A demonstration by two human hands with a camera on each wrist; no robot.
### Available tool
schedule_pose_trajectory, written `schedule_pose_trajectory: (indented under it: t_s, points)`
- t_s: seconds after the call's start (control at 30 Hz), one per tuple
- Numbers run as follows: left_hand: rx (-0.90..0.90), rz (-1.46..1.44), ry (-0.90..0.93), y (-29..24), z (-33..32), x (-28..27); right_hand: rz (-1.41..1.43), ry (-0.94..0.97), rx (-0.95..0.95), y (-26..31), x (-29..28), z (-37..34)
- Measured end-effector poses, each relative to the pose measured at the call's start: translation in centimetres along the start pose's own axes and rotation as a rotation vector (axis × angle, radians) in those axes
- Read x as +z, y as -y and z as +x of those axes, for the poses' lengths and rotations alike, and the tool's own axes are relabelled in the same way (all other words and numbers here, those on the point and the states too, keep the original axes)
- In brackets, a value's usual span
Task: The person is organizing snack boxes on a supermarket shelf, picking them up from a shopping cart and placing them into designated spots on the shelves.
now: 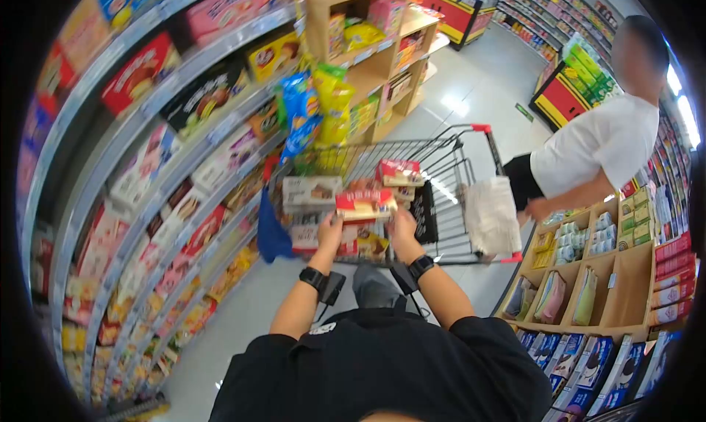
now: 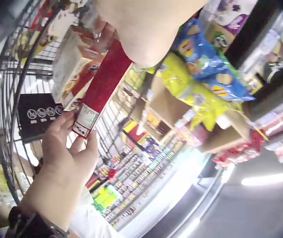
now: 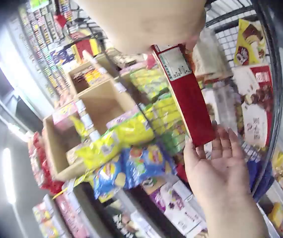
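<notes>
A flat red-and-cream snack box point(image 1: 365, 204) is held level over the shopping cart point(image 1: 448, 157), one hand at each end. My left hand point(image 1: 329, 232) grips its left end. At the other end my right hand point(image 1: 402, 227) pinches it between thumb and fingers. The right wrist view shows the box's red side point(image 3: 193, 106) with a white label by the right hand. Inside the cart, beneath my hands, lie a white box point(image 1: 312, 190), another red box point(image 1: 401, 172) and a black packet point(image 1: 424, 212).
Shelves of boxed snacks point(image 1: 176, 164) curve along the left. Blue chip bags point(image 1: 300, 109) and yellow bags point(image 1: 333, 102) hang beyond the cart. A person in a white shirt point(image 1: 599, 139) stands at the right, near a cream cloth bag point(image 1: 493, 214) over the cart's side and a wooden display point(image 1: 588, 275).
</notes>
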State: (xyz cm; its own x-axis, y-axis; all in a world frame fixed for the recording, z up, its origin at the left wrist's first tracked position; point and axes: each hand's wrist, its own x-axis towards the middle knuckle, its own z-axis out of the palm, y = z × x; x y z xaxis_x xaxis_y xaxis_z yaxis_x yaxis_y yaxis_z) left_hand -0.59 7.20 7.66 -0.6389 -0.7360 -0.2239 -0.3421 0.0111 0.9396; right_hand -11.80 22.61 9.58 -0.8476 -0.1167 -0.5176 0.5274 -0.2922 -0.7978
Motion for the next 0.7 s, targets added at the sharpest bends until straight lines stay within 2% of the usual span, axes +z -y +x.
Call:
schedule_pose_trajectory:
  t_s: [0.03, 0.07, 0.1, 0.13, 0.17, 0.23, 0.33, 0.37, 0.43, 0.57, 0.63, 0.7]
  points:
    - [0.126, -0.053, -0.036, 0.3, -1.2, -1.1, -0.002, 0.087, -0.097, 0.6, 0.0, -2.3]
    - [0.110, -0.106, 0.003, -4.0, -4.0, -4.9, 0.078, 0.132, -0.136, 1.3, 2.0, -6.0]
    - [0.225, -0.311, 0.000, -3.9, -4.9, -7.0, 0.138, 0.175, -0.171, 2.0, 3.5, -10.2]
    - [0.243, -0.411, -0.010, -4.7, -7.4, -8.6, 0.168, 0.272, -0.220, 2.5, 3.0, -13.5]
    - [0.284, -0.426, -0.034, -6.8, -10.1, -11.9, 0.194, 0.382, -0.257, 2.4, 3.6, -16.4]
    - [0.492, -0.479, -0.041, -8.6, -15.0, -17.2, 0.167, 0.574, -0.293, 3.9, 4.6, -23.5]
    - [0.584, -0.420, -0.098, -11.6, -21.8, -25.0, 0.165, 0.821, -0.296, 4.6, 6.7, -30.0]
    - [0.643, -0.299, -0.153, -12.4, -24.2, -27.3, 0.246, 0.881, -0.217, 4.4, 7.2, -32.0]
    - [0.754, -0.041, -0.258, -13.6, -28.0, -31.4, 0.211, 0.906, -0.041, 4.2, 8.7, -35.7]
    - [0.942, 0.212, -0.447, -15.7, -35.2, -34.5, 0.158, 1.074, 0.244, 2.0, 9.4, -41.1]
    - [0.925, 0.172, -0.474, -15.4, -37.1, -35.3, 0.057, 1.133, 0.397, 1.5, 9.1, -42.7]
    - [0.877, 0.081, -0.517, -14.9, -38.2, -35.7, 0.100, 1.219, 0.539, 1.2, 8.7, -43.9]
